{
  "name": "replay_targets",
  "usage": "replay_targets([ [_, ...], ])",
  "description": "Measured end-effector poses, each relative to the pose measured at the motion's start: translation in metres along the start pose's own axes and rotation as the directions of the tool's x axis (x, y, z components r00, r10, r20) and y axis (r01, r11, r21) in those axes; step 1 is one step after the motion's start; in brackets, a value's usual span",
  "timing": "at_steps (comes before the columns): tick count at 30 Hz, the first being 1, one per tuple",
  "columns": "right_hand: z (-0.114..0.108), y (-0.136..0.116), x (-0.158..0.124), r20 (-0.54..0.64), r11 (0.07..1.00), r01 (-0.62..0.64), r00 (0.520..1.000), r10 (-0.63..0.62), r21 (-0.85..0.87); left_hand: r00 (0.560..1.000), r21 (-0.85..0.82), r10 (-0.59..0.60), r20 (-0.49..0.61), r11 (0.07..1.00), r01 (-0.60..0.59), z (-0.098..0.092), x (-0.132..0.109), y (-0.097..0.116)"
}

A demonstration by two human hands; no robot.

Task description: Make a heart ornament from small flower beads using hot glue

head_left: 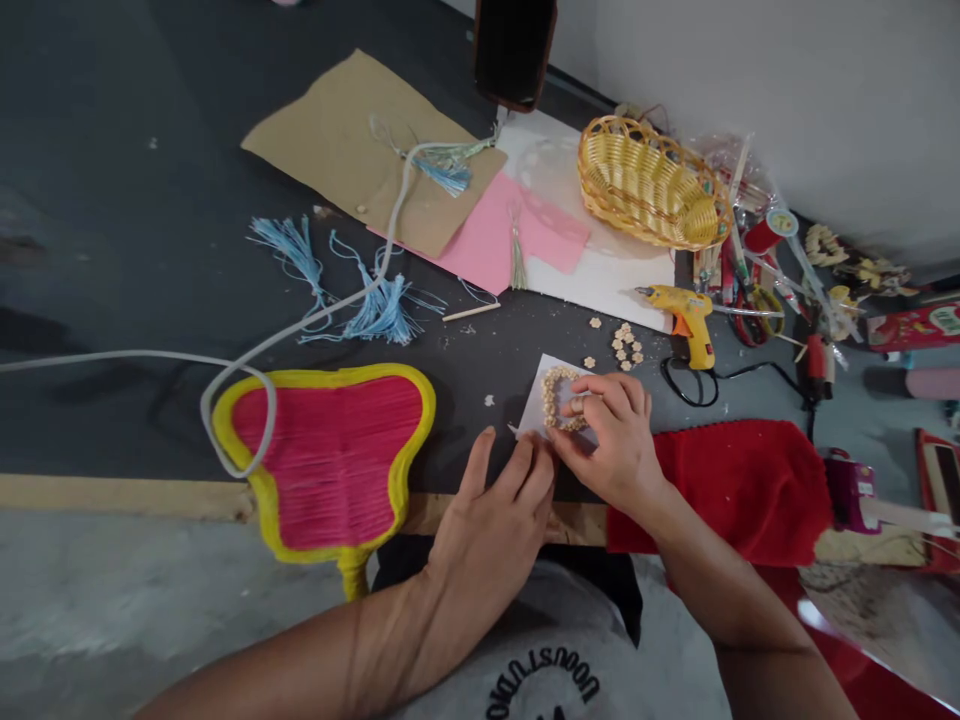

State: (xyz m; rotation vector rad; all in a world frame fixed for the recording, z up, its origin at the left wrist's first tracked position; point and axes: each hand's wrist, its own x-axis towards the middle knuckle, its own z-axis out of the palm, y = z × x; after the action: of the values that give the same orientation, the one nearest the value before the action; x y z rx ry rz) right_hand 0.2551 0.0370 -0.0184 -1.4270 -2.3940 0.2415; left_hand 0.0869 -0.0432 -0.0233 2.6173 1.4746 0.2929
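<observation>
A small ring of cream-coloured flower-shaped pieces (551,392) lies on a square of white paper (531,408) near the table's front edge. My right hand (619,440) bends over it from the right, thumb outside and a fingertip inside, pinching its lower right side. That side is partly hidden by the fingers. My left hand (495,510) rests flat with fingers stretched out, its fingertips touching the paper's lower edge. More loose flower pieces (627,348) lie just beyond the paper. A yellow glue gun (686,322) lies to their right, its nozzle pointing left.
A pink fan-shaped piece with a yellow rim (337,460) overhangs the front edge at left, crossed by a grey cable (304,322). Blue tassels (386,310) lie behind. A wicker basket (652,185), red cloth (742,490), phone (514,50) and thread spool (769,232) surround the work.
</observation>
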Motion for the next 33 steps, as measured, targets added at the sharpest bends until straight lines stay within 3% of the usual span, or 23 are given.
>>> replay_targets([
  [20,0.003,0.003,0.001,0.011,1.000,0.018,1.000,-0.018,0.012,1.000,0.012,0.005,-0.014,1.000,-0.005,0.001,0.000,0.001],
  [27,-0.016,0.013,-0.005,-0.111,0.998,-0.044,0.993,0.049,0.046,1.000,0.039,-0.010,0.016,0.999,0.009,0.001,0.000,0.001],
  [33,-0.032,0.025,-0.034,-0.159,0.994,-0.093,0.982,0.101,0.057,0.999,0.019,-0.004,0.046,1.000,0.003,-0.001,0.000,0.001],
])
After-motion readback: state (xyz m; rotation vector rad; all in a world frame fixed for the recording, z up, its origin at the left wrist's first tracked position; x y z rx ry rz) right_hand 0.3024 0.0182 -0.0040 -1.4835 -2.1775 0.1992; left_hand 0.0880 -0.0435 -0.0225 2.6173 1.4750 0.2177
